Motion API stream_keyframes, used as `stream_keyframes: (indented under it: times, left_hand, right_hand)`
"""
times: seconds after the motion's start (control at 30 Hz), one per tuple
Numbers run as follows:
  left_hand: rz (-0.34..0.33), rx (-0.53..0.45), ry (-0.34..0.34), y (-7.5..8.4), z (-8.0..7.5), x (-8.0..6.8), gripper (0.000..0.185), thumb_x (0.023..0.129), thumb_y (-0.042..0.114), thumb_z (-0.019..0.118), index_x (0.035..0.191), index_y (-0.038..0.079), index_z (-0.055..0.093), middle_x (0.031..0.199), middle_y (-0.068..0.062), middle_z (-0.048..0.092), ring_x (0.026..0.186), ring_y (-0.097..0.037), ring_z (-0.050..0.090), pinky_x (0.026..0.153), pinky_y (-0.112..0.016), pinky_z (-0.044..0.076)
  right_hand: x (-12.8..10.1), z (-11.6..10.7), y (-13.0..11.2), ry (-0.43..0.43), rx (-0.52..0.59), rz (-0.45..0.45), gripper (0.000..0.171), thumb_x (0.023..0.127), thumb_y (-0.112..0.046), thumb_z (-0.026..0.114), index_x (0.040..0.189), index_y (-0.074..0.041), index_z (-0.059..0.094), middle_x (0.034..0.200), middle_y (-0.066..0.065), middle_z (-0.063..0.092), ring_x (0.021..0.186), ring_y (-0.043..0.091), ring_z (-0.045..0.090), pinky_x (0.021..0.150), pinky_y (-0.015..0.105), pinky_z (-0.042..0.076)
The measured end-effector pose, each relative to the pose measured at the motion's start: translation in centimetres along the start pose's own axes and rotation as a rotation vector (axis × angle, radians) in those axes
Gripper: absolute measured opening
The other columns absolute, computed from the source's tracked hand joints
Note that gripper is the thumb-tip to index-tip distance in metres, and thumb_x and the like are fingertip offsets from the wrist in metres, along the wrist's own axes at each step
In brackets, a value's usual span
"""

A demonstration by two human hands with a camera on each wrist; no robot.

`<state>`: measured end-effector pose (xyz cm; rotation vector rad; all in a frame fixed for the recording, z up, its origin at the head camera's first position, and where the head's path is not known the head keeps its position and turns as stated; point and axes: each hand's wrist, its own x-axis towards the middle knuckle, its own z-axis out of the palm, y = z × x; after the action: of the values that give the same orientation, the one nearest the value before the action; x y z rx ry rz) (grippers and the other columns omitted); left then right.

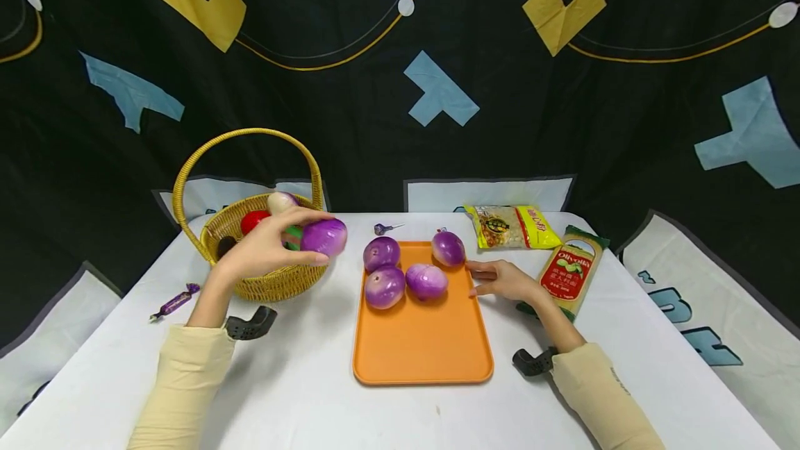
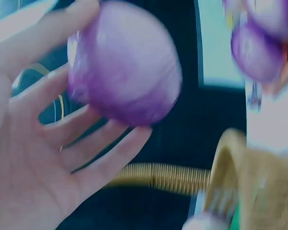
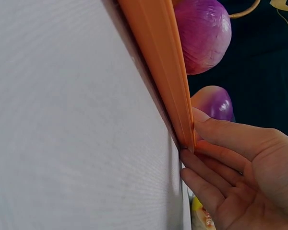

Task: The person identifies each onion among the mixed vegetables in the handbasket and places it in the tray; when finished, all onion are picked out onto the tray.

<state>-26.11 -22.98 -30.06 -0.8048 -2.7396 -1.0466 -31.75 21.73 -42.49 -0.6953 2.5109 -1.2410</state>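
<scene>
Far left on the surface point(image 1: 300, 394), a purple-wrapped candy point(image 1: 176, 301) lies alone, well out at 9 o'clock from the tray. Next comes the wicker basket point(image 1: 275, 286), with red, green and pale produce showing over its rim. Just in front of it, the left hand point(image 1: 262, 247) grasps a purple onion point(image 1: 323, 237) in its fingertips, held in the air between basket and tray. To do this well, I'd say keep that pinch snug, since the skin looks slick, and bring it in low at the tray's open near half.

Centre stage, the orange tray point(image 1: 422, 346) carries three more purple onions, bunched at its far end, around 12 o'clock. A small purple stem piece point(image 1: 382, 229) lies beyond.

The right hand point(image 1: 500, 280) lies flat and released, fingertips against the tray's right edge, steadying it. Further right lie a yellow snack bag point(image 1: 509, 226) and a pasta packet point(image 1: 571, 271).
</scene>
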Motion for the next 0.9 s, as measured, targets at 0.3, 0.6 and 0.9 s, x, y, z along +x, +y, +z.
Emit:
stream_keyframes:
  times: [0.3,0.6,0.9]
  left_hand:
    - [0.245,-0.024,-0.327,2.8,7.2,0.6,0.06,0.078,0.035,0.081,0.133,0.027,0.058,0.132,0.003,0.052,0.116,-0.016,0.051,0.089,-0.035,0.051]
    - [0.34,0.014,-0.437,3.2,11.2,1.2,0.06,0.074,0.021,0.084,0.13,0.023,0.061,0.133,0.0,0.052,0.124,-0.017,0.044,0.106,-0.04,0.038]
    - [0.313,0.105,-0.432,2.7,11.5,1.4,0.06,0.072,0.015,0.084,0.128,0.018,0.062,0.132,-0.007,0.051,0.124,-0.026,0.046,0.107,-0.049,0.035]
  right_hand:
    - [-0.1,0.3,0.4,-0.008,0.021,-0.002,0.061,0.087,-0.013,0.072,0.139,0.005,0.045,0.142,0.02,0.045,0.126,0.035,0.048,0.104,0.044,0.039]
    - [0.0,0.1,0.4,-0.01,0.027,-0.004,0.062,0.087,-0.012,0.072,0.14,0.005,0.044,0.143,0.02,0.044,0.127,0.035,0.048,0.105,0.044,0.038]
    - [-0.1,0.0,0.3,-0.011,0.017,-0.027,0.06,0.088,-0.01,0.07,0.138,0.009,0.043,0.143,0.023,0.042,0.126,0.038,0.047,0.103,0.044,0.04]
